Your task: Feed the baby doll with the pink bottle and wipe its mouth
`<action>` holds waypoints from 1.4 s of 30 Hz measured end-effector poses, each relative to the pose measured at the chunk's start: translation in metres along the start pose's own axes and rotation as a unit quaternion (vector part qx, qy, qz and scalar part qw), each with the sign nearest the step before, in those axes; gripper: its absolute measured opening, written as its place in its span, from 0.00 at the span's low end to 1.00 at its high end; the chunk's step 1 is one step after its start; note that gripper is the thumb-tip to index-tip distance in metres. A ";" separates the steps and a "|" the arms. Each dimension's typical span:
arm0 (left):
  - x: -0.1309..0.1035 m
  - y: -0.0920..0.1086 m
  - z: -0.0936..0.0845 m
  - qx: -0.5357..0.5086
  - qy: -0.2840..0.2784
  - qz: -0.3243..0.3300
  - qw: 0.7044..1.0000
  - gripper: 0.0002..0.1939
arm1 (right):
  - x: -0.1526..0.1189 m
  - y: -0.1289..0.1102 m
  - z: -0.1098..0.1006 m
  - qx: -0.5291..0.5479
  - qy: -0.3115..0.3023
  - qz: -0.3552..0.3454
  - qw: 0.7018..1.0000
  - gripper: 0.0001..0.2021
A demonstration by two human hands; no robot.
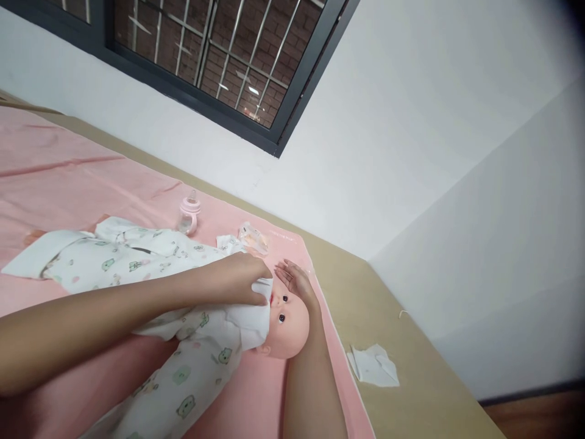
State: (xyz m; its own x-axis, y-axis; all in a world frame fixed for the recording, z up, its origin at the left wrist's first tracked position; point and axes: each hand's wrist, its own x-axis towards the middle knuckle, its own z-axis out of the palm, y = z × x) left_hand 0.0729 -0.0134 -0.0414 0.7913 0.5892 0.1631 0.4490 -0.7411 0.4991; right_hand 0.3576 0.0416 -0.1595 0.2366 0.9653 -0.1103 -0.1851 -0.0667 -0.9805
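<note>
A baby doll (pixel 292 329) lies on its back with its head to the right, dressed in a white outfit (pixel 187 366) printed with green animals. Across its chest reaches my left arm, and my left hand (pixel 244 277) pinches a white cloth (pixel 256 323) at the doll's neck, just below the chin. Whether this cloth is a collar or a bib I cannot tell. My right forearm passes beside the crown of the doll's head, touching or partly under it. Beyond the head, my right hand (pixel 293 280) has its fingers stretched out and holds nothing.
A pink baby bottle (pixel 189 214) with handles stands behind the doll. Near it lies a clear plastic packet (pixel 253 239). The pink sheet (pixel 256 390) covers a tan surface (pixel 365 305), where a folded white cloth (pixel 375 366) rests at the right. A wall and barred window rise behind.
</note>
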 end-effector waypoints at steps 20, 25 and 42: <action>0.006 -0.014 0.004 0.052 0.023 0.032 0.998 0.03 | -0.004 -0.002 0.006 0.034 0.014 0.002 0.999 0.13; 0.007 -0.015 0.004 0.043 0.030 0.044 0.998 0.02 | -0.004 -0.002 0.005 0.041 0.016 0.005 0.999 0.11; 0.011 -0.016 0.005 0.002 0.050 0.060 0.997 0.09 | 0.005 0.000 -0.002 0.001 0.020 0.003 1.000 0.14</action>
State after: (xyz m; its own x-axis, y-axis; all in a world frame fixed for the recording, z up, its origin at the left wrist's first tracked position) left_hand 0.0767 0.0037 -0.0516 0.7943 0.5257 0.3046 0.3563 -0.8091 0.4673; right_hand 0.3603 0.0455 -0.1606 0.2739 0.9538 -0.1232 -0.1880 -0.0725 -0.9795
